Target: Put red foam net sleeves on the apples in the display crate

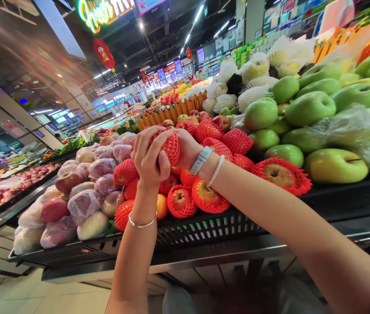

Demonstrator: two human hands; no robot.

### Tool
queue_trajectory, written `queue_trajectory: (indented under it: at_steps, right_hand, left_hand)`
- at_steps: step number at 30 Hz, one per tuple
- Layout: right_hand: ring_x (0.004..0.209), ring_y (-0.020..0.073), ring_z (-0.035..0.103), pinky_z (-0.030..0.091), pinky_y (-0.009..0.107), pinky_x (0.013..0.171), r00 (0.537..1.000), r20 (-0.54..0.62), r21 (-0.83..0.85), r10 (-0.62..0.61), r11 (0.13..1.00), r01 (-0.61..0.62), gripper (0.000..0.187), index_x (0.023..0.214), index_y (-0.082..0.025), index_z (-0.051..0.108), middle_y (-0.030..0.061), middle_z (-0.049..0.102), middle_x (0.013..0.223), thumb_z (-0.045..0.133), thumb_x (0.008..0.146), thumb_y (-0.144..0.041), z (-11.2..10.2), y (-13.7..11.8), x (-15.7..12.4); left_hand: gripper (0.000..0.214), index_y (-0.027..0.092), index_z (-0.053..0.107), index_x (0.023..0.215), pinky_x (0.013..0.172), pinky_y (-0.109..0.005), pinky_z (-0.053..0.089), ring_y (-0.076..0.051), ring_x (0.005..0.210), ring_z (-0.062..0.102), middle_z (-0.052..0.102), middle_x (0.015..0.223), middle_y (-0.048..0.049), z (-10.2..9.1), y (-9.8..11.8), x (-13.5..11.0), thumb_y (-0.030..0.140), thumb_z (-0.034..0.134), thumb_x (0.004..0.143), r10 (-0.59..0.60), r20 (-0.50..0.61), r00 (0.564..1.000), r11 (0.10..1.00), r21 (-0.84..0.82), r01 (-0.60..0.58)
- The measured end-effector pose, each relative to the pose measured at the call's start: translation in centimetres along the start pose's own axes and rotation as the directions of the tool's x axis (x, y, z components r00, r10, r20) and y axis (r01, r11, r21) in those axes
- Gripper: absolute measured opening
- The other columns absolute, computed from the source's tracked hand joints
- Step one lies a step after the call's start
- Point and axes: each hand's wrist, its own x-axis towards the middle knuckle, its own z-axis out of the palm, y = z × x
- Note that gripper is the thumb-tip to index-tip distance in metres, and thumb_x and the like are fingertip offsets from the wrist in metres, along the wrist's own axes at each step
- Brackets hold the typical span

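An apple in a red foam net (172,149) is held up between both my hands, above the apple display. My left hand (148,156), with a silver bangle at its wrist, has its fingers curled over the apple's left side and top. My right hand (189,147), wearing a grey watch (201,160) and a beaded bracelet, grips it from the right. The right fingers are mostly hidden behind the apple. Just below lie more netted apples (182,201), some with bare red skin showing at the top.
Plastic-wrapped peach-like fruits (85,203) are piled on the left. Large green fruits (310,107) and white-netted fruits (257,93) stand to the right. A black slotted crate edge (204,229) runs along the front. Red onions (5,196) lie at the far left.
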Motion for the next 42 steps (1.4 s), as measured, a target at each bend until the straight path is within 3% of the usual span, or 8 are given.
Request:
queue_trajectory:
  at_steps: [8, 13, 19, 24, 28, 33, 37, 42]
  right_hand:
    - [0.064, 0.0153, 0.06, 0.054, 0.028, 0.07, 0.997, -0.063, 0.117, 0.055, 0.992, -0.047, 0.037, 0.089, -0.018, 0.055, 0.0003, 0.058, 0.064, 0.019, 0.096, -0.015, 0.2, 0.2, -0.2]
    - [0.071, 0.0163, 0.061, 0.055, 0.031, 0.077, 0.997, 0.022, 0.06, 0.071, 0.996, -0.072, 0.041, 0.078, -0.02, 0.051, 0.0008, 0.057, 0.061, 0.019, 0.1, -0.032, -0.2, -0.1, 0.3]
    - [0.075, 0.018, 0.063, 0.054, 0.036, 0.082, 0.992, 0.075, -0.055, 0.105, 0.993, -0.101, 0.046, 0.085, -0.018, 0.056, 0.0018, 0.058, 0.066, 0.029, 0.098, -0.053, -1.0, -1.2, 0.9]
    - [0.07, 0.0166, 0.061, 0.054, 0.034, 0.08, 0.978, 0.037, -0.086, 0.207, 0.975, -0.203, 0.032, 0.089, -0.015, 0.058, 0.0015, 0.058, 0.064, 0.034, 0.097, -0.034, -0.6, -1.9, 0.4]
    - [0.065, 0.0157, 0.059, 0.054, 0.031, 0.074, 0.981, -0.008, -0.045, 0.194, 0.98, -0.194, 0.03, 0.086, -0.015, 0.057, 0.001, 0.058, 0.062, 0.028, 0.094, -0.016, -0.1, -1.5, 0.2]
    - [0.064, 0.0165, 0.06, 0.054, 0.032, 0.071, 0.989, -0.066, -0.036, 0.135, 0.99, -0.138, 0.034, 0.09, -0.016, 0.057, 0.0011, 0.058, 0.063, 0.024, 0.096, -0.018, -0.2, -0.9, 0.2]
    - [0.067, 0.0171, 0.06, 0.055, 0.033, 0.071, 0.996, -0.037, -0.056, 0.079, 0.995, -0.081, 0.036, 0.093, -0.015, 0.059, 0.0021, 0.061, 0.066, 0.023, 0.094, -0.015, -1.0, -0.9, 0.7]
    - [0.072, 0.018, 0.063, 0.055, 0.034, 0.073, 0.999, 0.024, -0.062, 0.039, 0.997, -0.038, 0.032, 0.092, -0.015, 0.06, 0.0039, 0.065, 0.071, 0.029, 0.095, -0.022, -2.3, -1.0, 1.7]
  left_hand:
    - [0.039, 0.023, 0.066, 0.113, 0.096, -0.042, 0.048, -0.023, 0.105, 0.062, 0.066, 0.11, -0.0081, 0.0, -0.1, 0.0, 0.037, 0.033, 0.096, 0.027, -0.029, 0.999, 0.999, -0.038, -0.028]
    - [0.039, 0.023, 0.065, 0.11, 0.096, -0.04, 0.048, -0.021, 0.104, 0.062, 0.067, 0.108, -0.0064, 0.0, 0.0, 0.1, 0.035, 0.031, 0.096, -0.033, -0.075, 0.997, 0.999, -0.043, 0.03]
    - [0.04, 0.023, 0.065, 0.111, 0.097, -0.042, 0.047, -0.022, 0.105, 0.062, 0.067, 0.108, -0.0068, -0.1, -0.1, -0.1, 0.037, 0.031, 0.096, -0.014, -0.108, 0.994, 1.0, -0.017, 0.012]
    - [0.037, 0.021, 0.065, 0.111, 0.093, -0.04, 0.05, -0.022, 0.103, 0.062, 0.066, 0.108, -0.0086, 0.2, 0.0, 0.0, 0.033, 0.035, 0.094, 0.061, -0.021, 0.998, 0.998, 0.004, -0.061]
    - [0.036, 0.021, 0.065, 0.111, 0.092, -0.04, 0.05, -0.022, 0.104, 0.062, 0.066, 0.109, -0.0084, 0.3, 0.0, -0.2, 0.034, 0.035, 0.095, 0.066, -0.014, 0.998, 0.998, 0.007, -0.066]
    - [0.041, 0.021, 0.064, 0.111, 0.094, -0.038, 0.049, -0.021, 0.105, 0.062, 0.066, 0.11, -0.0084, 0.1, 0.1, 0.0, 0.037, 0.029, 0.097, 0.021, 0.049, 0.999, 1.0, 0.016, -0.022]
    - [0.038, 0.02, 0.061, 0.112, 0.097, -0.04, 0.047, -0.022, 0.106, 0.06, 0.067, 0.109, -0.0083, 0.3, 0.2, 0.5, 0.036, 0.029, 0.097, -0.014, 0.104, 0.995, 0.999, 0.045, 0.009]
    - [0.037, 0.023, 0.053, 0.122, 0.102, -0.043, 0.042, -0.024, 0.114, 0.056, 0.063, 0.118, -0.0086, 0.7, 0.2, 0.8, 0.043, 0.035, 0.096, -0.086, 0.007, 0.996, 0.989, 0.125, 0.085]
